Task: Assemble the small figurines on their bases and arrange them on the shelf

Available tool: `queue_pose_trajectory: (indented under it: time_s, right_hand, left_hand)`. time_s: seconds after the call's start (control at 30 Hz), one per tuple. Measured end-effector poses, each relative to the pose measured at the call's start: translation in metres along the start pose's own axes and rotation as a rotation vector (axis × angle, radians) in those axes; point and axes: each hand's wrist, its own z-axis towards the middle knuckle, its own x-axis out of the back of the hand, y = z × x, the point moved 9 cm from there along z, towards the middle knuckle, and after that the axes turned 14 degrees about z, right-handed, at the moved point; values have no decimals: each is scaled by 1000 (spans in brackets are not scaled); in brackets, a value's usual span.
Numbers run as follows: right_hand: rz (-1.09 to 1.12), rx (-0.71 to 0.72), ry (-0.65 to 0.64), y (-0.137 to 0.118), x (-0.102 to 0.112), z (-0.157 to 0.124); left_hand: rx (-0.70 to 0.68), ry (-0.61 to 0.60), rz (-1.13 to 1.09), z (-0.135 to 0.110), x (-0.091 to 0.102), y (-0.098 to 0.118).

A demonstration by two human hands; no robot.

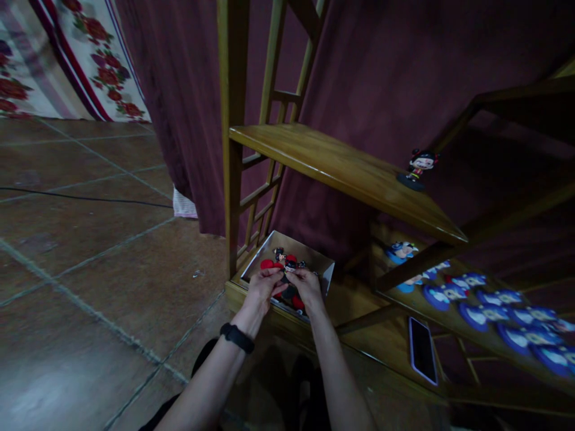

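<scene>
A small black-haired figurine [290, 267] is pinched between the fingertips of my left hand [265, 287] and my right hand [307, 285]. Both hands are closed on it, just above an open cardboard box [321, 263] on the lowest shelf. Inside the box lie several red and black figurines, one of them a small figurine [279, 254] near the back. My fingers hide part of the held figurine and of the box's contents. A dark band [237, 338] is around my left wrist.
A single figurine [420, 167] stands on the wooden shelf [314, 152] above. Several blue-based figurines [485, 314] are on a board at the right. A phone [423, 350] lies on the low shelf. A black cable [90, 199] crosses the tiled floor.
</scene>
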Motion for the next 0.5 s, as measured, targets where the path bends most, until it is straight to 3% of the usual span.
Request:
queue_pose_trajectory:
  time_s: [0.33,0.5]
  right_hand:
    - [-6,39,39,8,2,-1]
    - [56,26,22,5,-4,-5]
  left_hand:
    - [-79,155,37,-2,8,0]
    - [-11,40,-19,-2,4,1]
